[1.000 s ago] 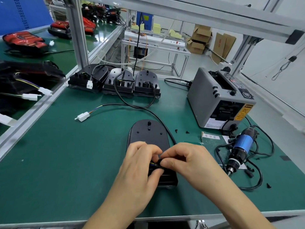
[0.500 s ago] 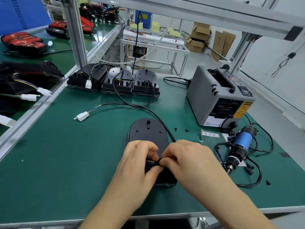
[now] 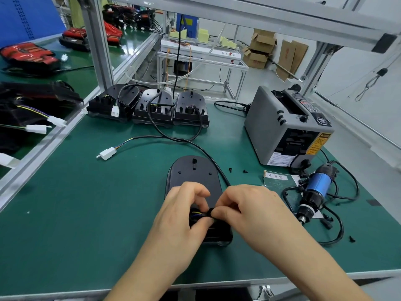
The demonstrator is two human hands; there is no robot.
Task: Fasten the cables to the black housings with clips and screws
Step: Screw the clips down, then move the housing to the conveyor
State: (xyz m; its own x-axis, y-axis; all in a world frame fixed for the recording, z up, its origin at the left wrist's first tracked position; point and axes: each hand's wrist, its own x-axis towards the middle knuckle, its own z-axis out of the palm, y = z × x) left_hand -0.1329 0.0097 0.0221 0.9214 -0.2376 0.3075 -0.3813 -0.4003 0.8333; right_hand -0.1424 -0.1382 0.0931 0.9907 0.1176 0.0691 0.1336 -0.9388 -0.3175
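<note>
Pinching a small black clip (image 3: 210, 212) tighter, both hands, left hand (image 3: 182, 216) and right hand (image 3: 249, 210), are closing together around the cable (image 3: 208, 155) on the black housing (image 3: 193, 172), nearly fixing it.

bench mat (image 3: 65, 213): dark green, plain
near housing (image 3: 193, 172): matte black
cable (image 3: 165, 138): black sheath; blue, yellow and pale wires showing at the end
connector (image 3: 107, 153): white
far housings (image 3: 149, 107): black, three in a row
tape dispenser (image 3: 280, 129): grey body, black front, yellow-and-black warning label
screwdriver (image 3: 314, 192): blue barrel, black nose and cord
loose clips (image 3: 230, 169): black
frame post (image 3: 95, 40): silver aluminium
left-bench parts (image 3: 28, 54): glossy red on black
far boxes (image 3: 260, 48): brown cardboard
panel far left (image 3: 26, 16): blue
</note>
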